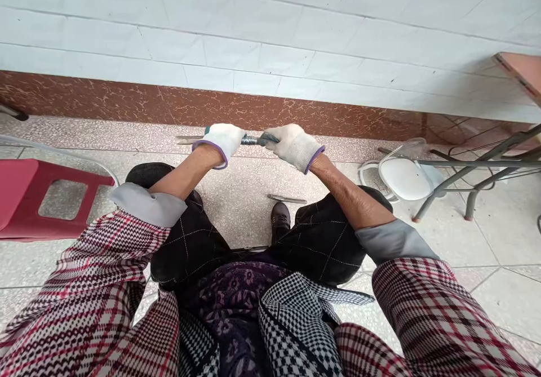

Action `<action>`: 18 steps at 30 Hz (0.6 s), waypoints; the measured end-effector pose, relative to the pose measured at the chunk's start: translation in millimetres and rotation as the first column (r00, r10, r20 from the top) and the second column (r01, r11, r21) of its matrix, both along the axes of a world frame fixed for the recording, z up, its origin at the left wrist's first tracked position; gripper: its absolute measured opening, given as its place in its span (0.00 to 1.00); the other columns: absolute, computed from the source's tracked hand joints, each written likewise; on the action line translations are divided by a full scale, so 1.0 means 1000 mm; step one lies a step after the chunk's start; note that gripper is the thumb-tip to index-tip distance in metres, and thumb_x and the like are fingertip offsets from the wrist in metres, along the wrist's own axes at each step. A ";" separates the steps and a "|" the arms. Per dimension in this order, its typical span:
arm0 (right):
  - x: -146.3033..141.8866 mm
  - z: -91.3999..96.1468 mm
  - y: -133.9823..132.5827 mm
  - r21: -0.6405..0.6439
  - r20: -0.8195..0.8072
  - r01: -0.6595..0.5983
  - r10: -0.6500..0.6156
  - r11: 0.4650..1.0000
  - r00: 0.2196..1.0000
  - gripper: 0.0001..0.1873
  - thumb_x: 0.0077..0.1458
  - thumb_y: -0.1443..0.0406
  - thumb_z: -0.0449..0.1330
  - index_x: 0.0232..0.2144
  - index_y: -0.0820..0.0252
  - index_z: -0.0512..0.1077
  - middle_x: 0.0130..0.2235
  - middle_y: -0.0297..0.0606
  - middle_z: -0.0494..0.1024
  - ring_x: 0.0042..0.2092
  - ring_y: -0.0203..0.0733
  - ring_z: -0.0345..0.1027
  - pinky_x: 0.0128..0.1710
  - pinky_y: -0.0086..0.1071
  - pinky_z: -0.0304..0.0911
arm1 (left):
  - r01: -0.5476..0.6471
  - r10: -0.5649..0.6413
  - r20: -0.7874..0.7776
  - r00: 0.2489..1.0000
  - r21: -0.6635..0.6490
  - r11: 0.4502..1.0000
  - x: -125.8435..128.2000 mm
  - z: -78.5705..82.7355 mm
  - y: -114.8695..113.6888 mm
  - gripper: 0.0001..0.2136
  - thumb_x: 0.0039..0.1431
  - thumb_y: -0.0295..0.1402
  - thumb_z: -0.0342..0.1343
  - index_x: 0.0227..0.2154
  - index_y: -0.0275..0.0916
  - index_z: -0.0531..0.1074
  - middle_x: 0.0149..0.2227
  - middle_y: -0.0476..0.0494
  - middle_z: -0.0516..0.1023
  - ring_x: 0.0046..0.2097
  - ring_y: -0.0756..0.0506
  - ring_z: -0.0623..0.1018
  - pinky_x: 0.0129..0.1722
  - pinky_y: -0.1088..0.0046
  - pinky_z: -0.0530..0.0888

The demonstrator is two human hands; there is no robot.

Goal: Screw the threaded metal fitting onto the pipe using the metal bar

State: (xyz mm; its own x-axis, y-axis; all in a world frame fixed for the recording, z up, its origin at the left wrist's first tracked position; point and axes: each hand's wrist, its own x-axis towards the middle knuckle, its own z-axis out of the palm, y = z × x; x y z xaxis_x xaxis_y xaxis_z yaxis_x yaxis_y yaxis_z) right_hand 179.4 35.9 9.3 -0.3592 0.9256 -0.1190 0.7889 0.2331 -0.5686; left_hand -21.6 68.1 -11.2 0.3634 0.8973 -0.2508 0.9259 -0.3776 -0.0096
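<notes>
Both my hands wear white knit gloves with purple cuffs and are held out in front of my knees. My left hand (pixel 220 142) is closed round one end of a long metal tool (pixel 249 139) with a ribbed grey middle; a flat metal tip sticks out to its left. My right hand (pixel 292 146) is closed round the other end, where a dark green grip shows. The tool lies level between the two fists, above the tiled floor.
A short metal rod (pixel 287 199) lies on the floor by my shoe (pixel 279 217). A red plastic stool (pixel 40 196) stands at the left. A white round lid or basin (pixel 403 177) and a metal table frame (pixel 477 168) are at the right, before a tiled wall.
</notes>
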 end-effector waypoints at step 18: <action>-0.012 -0.010 0.000 -0.048 -0.266 0.125 -0.133 0.991 0.955 0.08 0.59 0.69 0.60 0.37 0.64 0.80 0.27 0.35 0.75 0.25 0.33 0.64 0.23 0.28 0.58 | -0.171 0.258 0.520 0.815 -0.210 0.963 0.000 0.024 -0.011 0.13 0.60 0.29 0.57 0.45 0.40 0.81 0.30 0.46 0.77 0.29 0.48 0.73 0.30 0.72 0.65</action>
